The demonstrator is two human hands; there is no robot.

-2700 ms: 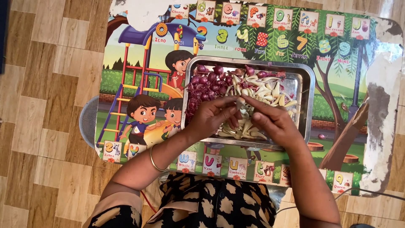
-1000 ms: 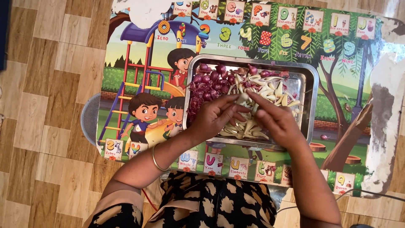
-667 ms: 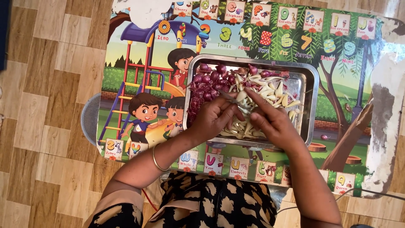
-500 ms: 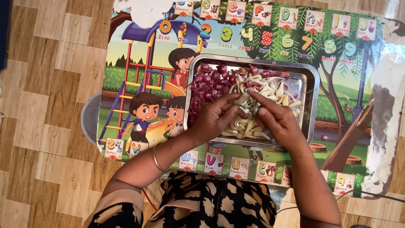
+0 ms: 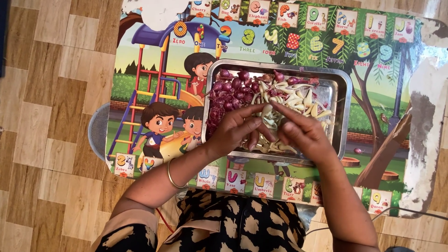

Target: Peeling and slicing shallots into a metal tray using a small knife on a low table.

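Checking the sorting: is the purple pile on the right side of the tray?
No, the purple pile lies in the left part of the tray, while the pale peeled pieces lie to its right.

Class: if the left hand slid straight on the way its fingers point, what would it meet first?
Probably the right hand, close ahead over the tray; the left hand points right, though depth is unclear.

Both hands cover the near middle of the steel tray [image 5: 343, 116], so the pale peeled pieces [image 5: 298, 100] under them are hidden, and whatever the left hand [image 5: 235, 130] and right hand [image 5: 303, 135] pinch between their fingers [image 5: 261, 122] is too small to make out. Left of the tray, a round mesh thing [image 5: 97, 133] sticks out from under the picture-printed bench [image 5: 154, 84], mostly hidden. Right of the tray, the bench's worn edge [image 5: 422, 126] runs off the frame's side. Near the tray, the person's patterned clothing [image 5: 233, 228] is cut off below.
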